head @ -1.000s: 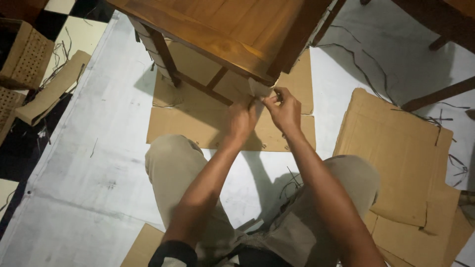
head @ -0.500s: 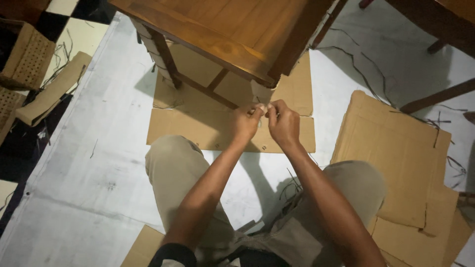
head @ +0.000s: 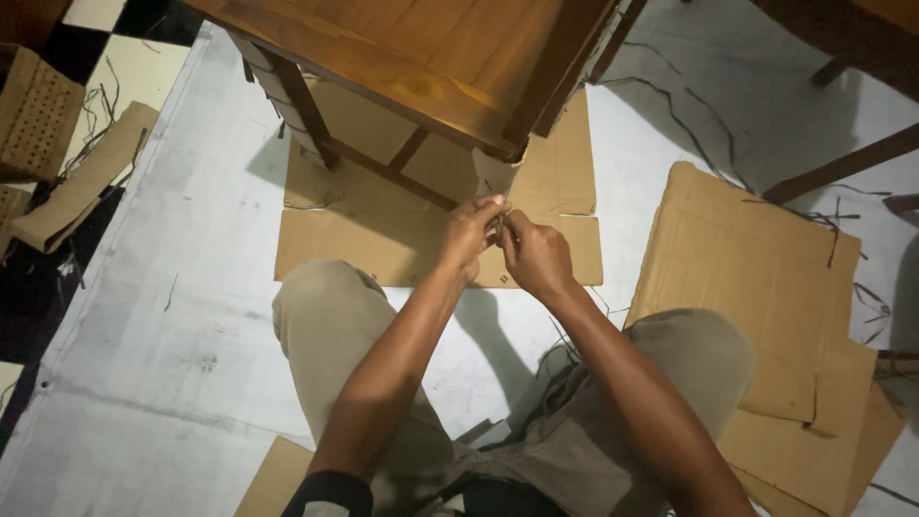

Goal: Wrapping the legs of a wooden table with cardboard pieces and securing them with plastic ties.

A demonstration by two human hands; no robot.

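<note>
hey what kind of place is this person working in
Probably a furniture workshop or packing area. A wooden table stands on flattened cardboard over a pale floor sheet, loose strands lie around, and both hands work at a wrapped table leg.

A wooden table (head: 431,57) is set at twelve o'clock upon a flat cardboard sheet (head: 383,244). Just before its near leg (head: 493,177), both hands (head: 503,239) are held together. Crumpled cardboard (head: 756,297) is spread at three o'clock, a woven panel (head: 33,115) at ten.
</note>
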